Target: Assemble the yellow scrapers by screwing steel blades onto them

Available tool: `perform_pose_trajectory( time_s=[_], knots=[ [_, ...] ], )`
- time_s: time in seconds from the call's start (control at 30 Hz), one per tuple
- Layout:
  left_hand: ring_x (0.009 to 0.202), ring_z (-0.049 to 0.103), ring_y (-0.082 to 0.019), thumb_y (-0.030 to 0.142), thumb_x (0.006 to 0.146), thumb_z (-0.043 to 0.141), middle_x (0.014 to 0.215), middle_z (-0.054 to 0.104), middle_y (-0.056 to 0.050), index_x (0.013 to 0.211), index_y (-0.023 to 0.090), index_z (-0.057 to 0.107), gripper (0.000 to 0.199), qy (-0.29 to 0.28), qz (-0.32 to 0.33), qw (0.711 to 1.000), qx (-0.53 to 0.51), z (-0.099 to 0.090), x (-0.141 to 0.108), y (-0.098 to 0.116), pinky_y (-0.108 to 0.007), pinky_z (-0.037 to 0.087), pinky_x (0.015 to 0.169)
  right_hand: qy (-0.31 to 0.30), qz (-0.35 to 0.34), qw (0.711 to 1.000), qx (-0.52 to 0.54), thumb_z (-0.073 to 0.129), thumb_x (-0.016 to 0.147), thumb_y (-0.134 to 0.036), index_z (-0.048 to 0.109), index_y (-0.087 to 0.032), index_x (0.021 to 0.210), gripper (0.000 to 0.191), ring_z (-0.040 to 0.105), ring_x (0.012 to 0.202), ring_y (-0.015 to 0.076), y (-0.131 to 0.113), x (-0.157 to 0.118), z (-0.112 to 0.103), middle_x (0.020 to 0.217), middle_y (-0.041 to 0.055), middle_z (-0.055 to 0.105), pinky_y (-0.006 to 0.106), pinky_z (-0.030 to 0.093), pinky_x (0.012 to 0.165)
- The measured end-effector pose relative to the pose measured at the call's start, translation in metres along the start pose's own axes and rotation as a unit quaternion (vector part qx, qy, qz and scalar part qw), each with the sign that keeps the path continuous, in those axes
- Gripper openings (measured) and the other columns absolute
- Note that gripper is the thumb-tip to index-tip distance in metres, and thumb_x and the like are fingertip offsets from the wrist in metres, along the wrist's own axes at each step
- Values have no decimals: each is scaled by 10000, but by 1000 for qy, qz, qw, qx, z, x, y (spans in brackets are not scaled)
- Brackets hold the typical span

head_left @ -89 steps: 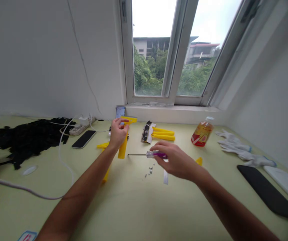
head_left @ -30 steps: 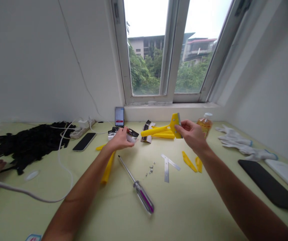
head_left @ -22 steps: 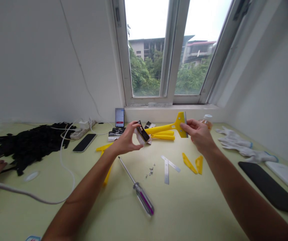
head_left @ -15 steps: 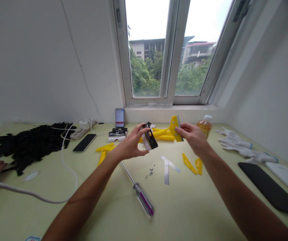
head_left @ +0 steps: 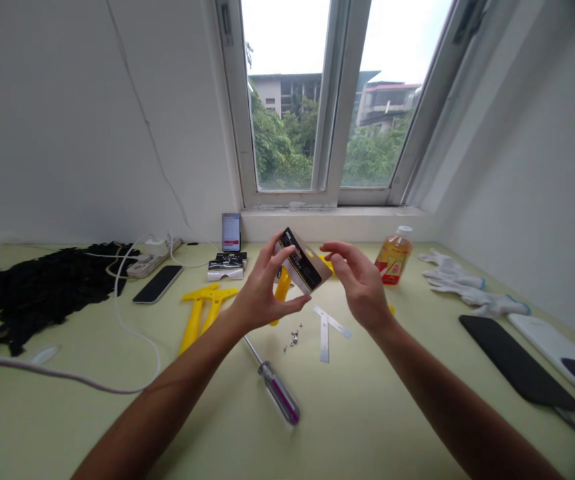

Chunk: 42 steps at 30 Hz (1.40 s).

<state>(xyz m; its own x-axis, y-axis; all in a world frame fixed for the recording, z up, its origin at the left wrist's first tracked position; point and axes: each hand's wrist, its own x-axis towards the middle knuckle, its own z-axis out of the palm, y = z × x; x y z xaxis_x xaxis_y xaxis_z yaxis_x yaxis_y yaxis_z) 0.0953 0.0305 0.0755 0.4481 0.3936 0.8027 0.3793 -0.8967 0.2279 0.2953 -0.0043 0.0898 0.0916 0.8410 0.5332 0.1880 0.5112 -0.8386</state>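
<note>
Card packet (head_left: 300, 263), pinched by left hand (head_left: 262, 293); right hand (head_left: 357, 283) open, apart. Loosened pinch may drop it onto six-o'clock screws (head_left: 293, 339).

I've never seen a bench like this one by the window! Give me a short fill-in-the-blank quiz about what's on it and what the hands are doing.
1. The ____ hand holds up a small black-and-tan packet, while the right hand is open beside it.
2. The handle of the screwdriver lying on the table has a ____ stripe.
3. The plastic bottle of amber liquid stands ____ on the table.

Missing words: left; purple; upright.
</note>
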Motion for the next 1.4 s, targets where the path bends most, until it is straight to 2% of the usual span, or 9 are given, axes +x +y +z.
perform_pose_trajectory(
  time_s=[0.2, 0.37, 0.53, 0.67, 0.77, 0.87, 1.07, 1.2, 1.4],
  knots=[
    [1455, 232, -351, 405, 751, 768, 1574, 202, -151, 1413, 309, 307, 813, 93, -40, 993, 52, 3, 3, 9, -560, 337, 1120, -121, 91, 971, 187, 758, 751, -399, 304, -322, 1440, 829, 550, 1251, 269, 8, -2, 10, 1456, 119, 475, 433, 502, 990],
    [1451, 242, -349, 383, 797, 729, 1582, 157, -166, 1425, 299, 297, 767, 68, -53, 994, 63, 12, -1, 14, -564, 321, 1123, -75, 102, 964, 234, 729, 780, -400, 443, -279, 1242, 557, 695, 981, 236, 18, -5, 25, 1149, 59, 690, 456, 576, 882],
    [1457, 219, -342, 393, 823, 693, 1591, 176, -159, 1466, 263, 279, 776, 75, -86, 990, 84, -7, 20, 21, -543, 289, 1137, -7, 77, 985, 154, 692, 796, -446, 441, -248, 1241, 547, 690, 655, 166, 16, 8, 12, 902, 11, 731, 383, 602, 719],
    [1118, 596, -296, 404, 844, 636, 1201, 647, -115, 1301, 189, 548, 513, -76, -180, 977, 82, -25, 60, 18, -461, 445, 992, -47, 37, 992, 111, 701, 789, -426, 444, -251, 1262, 566, 659, 613, 138, 6, 24, 6, 845, -3, 716, 312, 582, 656],
    [788, 645, -217, 381, 836, 613, 819, 694, -67, 953, 163, 716, 268, -196, -230, 953, 39, -23, 83, 2, -335, 500, 756, -72, 20, 995, 72, 684, 799, -417, 417, -264, 1302, 590, 626, 569, 121, 6, 36, 3, 763, -33, 682, 272, 551, 607],
    [655, 589, -158, 360, 811, 626, 709, 652, -42, 799, 148, 703, 227, -187, -247, 950, -48, -4, 89, -25, -274, 451, 625, -75, 39, 996, 42, 668, 789, -439, 384, -229, 1327, 644, 618, 562, 125, 21, 51, -5, 709, -45, 651, 266, 536, 590],
    [713, 618, -155, 339, 821, 610, 814, 688, -58, 869, 138, 667, 214, -51, -418, 900, -111, 58, 58, -81, -232, 453, 591, -33, 59, 970, -234, 482, 889, -382, 503, -176, 1227, 397, 680, 868, 174, 80, 63, -29, 1077, 101, 678, 324, 547, 751],
    [741, 660, -183, 281, 814, 622, 839, 711, -76, 896, 131, 657, 175, -70, -479, 872, -72, 81, 21, -109, -255, 494, 611, -82, 73, 937, -332, 557, 832, -212, 613, -169, 1093, 270, 648, 963, 196, 112, 52, -36, 1079, 107, 681, 361, 494, 902],
    [887, 670, -257, 378, 755, 696, 873, 726, -110, 804, 159, 659, 227, -131, -516, 846, 38, 85, -14, -131, -315, 501, 731, -142, 92, 880, -445, 642, 773, -140, 667, -186, 1068, 301, 597, 1057, 238, 144, 33, -28, 1114, 109, 643, 345, 432, 961]
  ],
)
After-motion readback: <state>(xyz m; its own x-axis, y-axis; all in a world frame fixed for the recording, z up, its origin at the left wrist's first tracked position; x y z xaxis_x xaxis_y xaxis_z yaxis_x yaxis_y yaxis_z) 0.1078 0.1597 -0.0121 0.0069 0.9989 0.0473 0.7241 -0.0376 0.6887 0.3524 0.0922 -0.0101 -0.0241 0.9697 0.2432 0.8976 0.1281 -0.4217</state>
